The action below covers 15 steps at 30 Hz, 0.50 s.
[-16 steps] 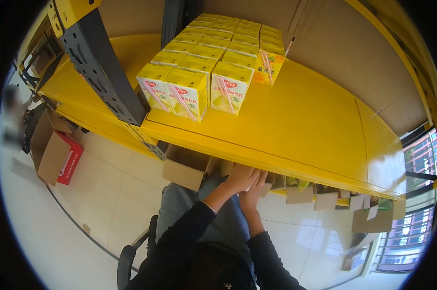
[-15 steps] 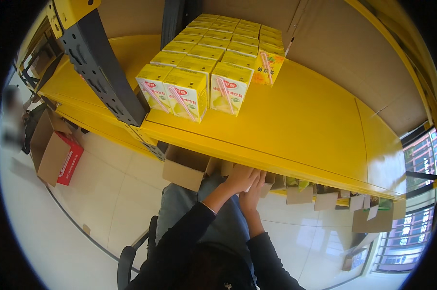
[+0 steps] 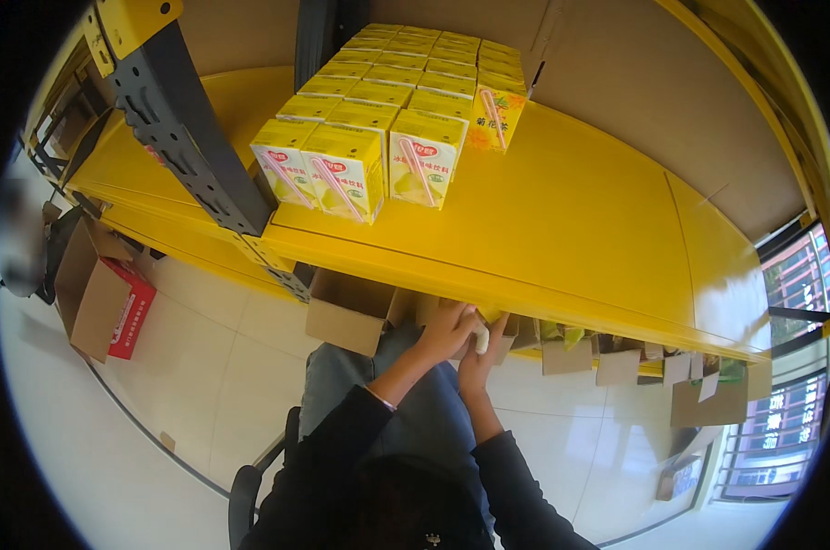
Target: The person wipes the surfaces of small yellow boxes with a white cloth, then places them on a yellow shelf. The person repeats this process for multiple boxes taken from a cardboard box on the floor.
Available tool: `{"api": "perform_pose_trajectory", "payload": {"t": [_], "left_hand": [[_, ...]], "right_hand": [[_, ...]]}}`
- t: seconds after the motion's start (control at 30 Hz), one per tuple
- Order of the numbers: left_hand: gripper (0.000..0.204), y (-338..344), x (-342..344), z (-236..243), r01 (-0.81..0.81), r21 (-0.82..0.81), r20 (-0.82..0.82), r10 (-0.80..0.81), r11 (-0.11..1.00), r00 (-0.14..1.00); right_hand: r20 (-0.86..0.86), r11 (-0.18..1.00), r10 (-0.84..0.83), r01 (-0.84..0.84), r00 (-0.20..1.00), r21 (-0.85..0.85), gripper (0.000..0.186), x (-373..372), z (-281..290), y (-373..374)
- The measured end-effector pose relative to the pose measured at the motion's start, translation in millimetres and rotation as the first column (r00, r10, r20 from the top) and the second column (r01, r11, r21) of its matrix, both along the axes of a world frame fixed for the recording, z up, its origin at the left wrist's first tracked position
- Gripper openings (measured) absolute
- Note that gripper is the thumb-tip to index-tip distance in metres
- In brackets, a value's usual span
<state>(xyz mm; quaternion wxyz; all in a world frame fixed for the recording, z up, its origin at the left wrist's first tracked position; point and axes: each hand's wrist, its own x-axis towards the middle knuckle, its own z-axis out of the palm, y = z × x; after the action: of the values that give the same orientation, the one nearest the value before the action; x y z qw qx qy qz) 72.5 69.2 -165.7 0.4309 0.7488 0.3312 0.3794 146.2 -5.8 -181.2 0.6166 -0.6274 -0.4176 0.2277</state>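
My left hand [image 3: 441, 335] and my right hand [image 3: 477, 365] are together just beneath the front edge of the yellow shelf [image 3: 580, 238], fingers closed round something partly hidden. A small pale piece [image 3: 482, 338] shows between them, with a bit of yellow above it; I cannot make out what either is. Rows of yellow drink cartons [image 3: 342, 183] with straws on their fronts stand on the shelf above, one orange-flowered carton [image 3: 496, 119] at their right.
A dark upright post [image 3: 177, 128] rises left of the cartons. Open cardboard boxes [image 3: 346, 310] sit under the shelf, more along its right. A red-and-brown box [image 3: 132, 312] is at the left. A chair armrest [image 3: 245, 490] is beside my legs; a barred window [image 3: 782, 431] is at right.
My hands have shifted slightly upward in the view. The pale piece and the bit of yellow between them show more now, and the view has moved a little.
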Motion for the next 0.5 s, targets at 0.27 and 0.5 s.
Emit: {"api": "perform_pose_trajectory", "payload": {"t": [0.27,0.5], "left_hand": [[0.042,-56,-46,39,0.016,0.148,0.194,-0.045,0.989,0.98],[0.061,-82,-54,109,0.035,0.32,0.368,-0.159,0.947,0.916]], "right_hand": [[-0.107,0.984,-0.006,0.025,0.994,0.174,0.065,-49,60,-58],[0.395,0.976,-0.17,0.1,0.903,0.193,0.06,-64,129,-99]]}}
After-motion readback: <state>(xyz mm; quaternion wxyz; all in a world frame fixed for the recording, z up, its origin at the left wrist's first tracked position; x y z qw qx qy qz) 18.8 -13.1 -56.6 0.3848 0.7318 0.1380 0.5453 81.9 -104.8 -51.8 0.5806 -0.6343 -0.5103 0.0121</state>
